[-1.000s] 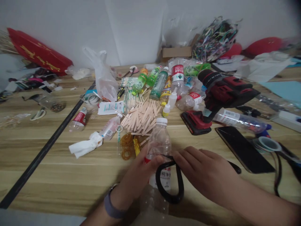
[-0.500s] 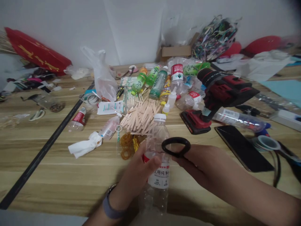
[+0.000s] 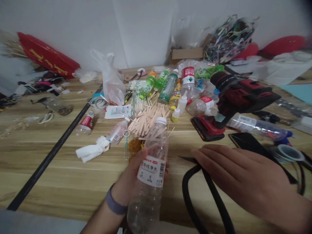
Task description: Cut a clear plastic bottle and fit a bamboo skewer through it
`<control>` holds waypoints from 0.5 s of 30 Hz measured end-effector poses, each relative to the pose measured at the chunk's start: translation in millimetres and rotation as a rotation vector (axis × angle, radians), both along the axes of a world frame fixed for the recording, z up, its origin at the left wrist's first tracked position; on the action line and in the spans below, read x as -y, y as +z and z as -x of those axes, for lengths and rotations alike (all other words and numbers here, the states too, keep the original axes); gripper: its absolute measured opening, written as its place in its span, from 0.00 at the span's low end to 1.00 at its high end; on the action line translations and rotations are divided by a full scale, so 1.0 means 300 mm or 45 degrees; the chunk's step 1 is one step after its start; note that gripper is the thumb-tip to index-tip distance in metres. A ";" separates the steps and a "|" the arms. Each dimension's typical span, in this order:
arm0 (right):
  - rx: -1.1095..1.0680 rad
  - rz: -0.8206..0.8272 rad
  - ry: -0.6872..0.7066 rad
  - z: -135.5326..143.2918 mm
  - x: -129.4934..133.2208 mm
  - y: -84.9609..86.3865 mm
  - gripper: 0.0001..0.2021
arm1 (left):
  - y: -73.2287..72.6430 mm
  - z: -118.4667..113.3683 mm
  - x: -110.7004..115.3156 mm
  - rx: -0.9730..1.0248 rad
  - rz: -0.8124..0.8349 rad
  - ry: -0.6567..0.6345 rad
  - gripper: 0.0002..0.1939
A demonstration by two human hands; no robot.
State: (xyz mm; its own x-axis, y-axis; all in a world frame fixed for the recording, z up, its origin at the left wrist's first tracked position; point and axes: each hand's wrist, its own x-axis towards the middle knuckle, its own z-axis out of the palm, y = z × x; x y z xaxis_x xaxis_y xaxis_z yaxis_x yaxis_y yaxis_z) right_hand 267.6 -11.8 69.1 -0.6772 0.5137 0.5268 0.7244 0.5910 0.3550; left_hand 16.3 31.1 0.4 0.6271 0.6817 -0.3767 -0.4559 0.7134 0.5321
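My left hand [image 3: 130, 177] is closed around a clear plastic water bottle [image 3: 146, 201] with a white cap and a white label. The bottle leans slightly, cap up and away from me, above the table's near edge. To its right, my right hand [image 3: 234, 172] is closed on a pair of black-handled scissors [image 3: 188, 191]. Their handle loops hang down toward me, and a short dark point sticks out to the left of my fingers. Most of the blades are hidden by the hand. The scissors and the bottle are apart.
Wooden craft sticks [image 3: 146, 120] and rubber bands [image 3: 135, 145] lie behind the bottle. A red-black cordless drill [image 3: 229, 104] stands at right, near a phone [image 3: 251, 146] and tape roll [image 3: 290, 152]. A long black strip [image 3: 53, 151] crosses the left. Several drink bottles [image 3: 169, 86] lie farther back.
My right hand has turned over and moved right, away from the bottle, and the scissor handles now swing downward. The bottle has turned and tilted, showing more of its label.
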 end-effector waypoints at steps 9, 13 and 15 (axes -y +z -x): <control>-0.065 0.078 0.008 0.054 -0.006 0.003 0.17 | 0.014 -0.017 0.035 -0.025 -0.218 0.005 0.26; -0.198 0.263 0.008 0.069 -0.011 -0.008 0.17 | 0.026 -0.021 0.035 -0.130 -0.318 0.079 0.30; -0.247 0.300 -0.001 0.074 -0.010 -0.009 0.19 | 0.033 -0.027 0.032 -0.143 -0.348 0.094 0.32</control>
